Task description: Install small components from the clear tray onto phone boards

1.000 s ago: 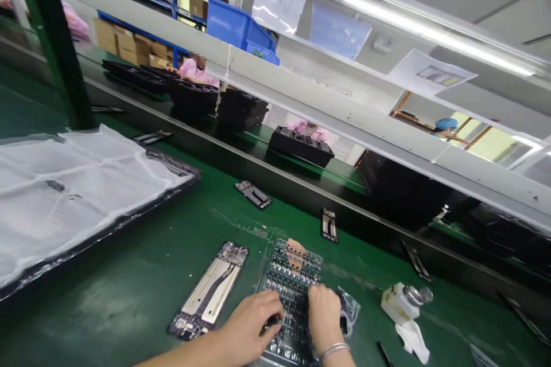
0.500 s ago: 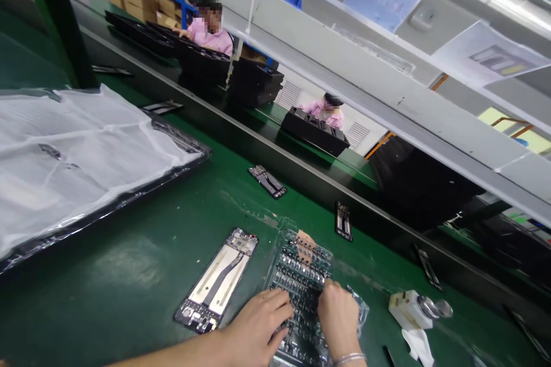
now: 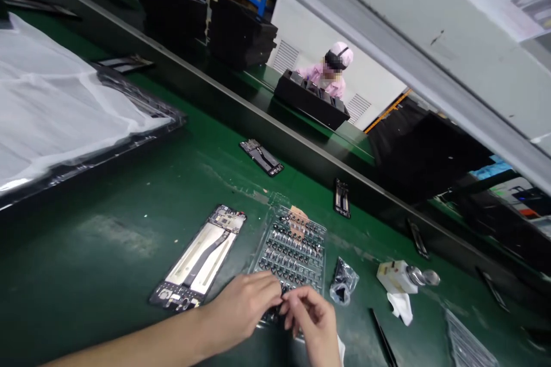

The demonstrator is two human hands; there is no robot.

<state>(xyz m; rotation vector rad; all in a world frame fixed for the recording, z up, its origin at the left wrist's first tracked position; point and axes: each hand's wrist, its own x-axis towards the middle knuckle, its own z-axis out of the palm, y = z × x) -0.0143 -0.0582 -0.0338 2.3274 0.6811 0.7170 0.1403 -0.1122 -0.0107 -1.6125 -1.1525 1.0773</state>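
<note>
Two hands [image 3: 243, 305] at one blister tray [image 3: 293, 249]; one phone frame [image 3: 198, 258] beside.

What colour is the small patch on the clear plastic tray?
The small patch on the clear plastic tray is orange-tan; the head view shows it best.

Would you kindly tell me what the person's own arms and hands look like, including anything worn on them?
Both are bare: the left hand and right hand wear no gloves, and the left forearm shows no sleeve. The right wrist lies below the frame, so anything worn there cannot be seen.
</note>
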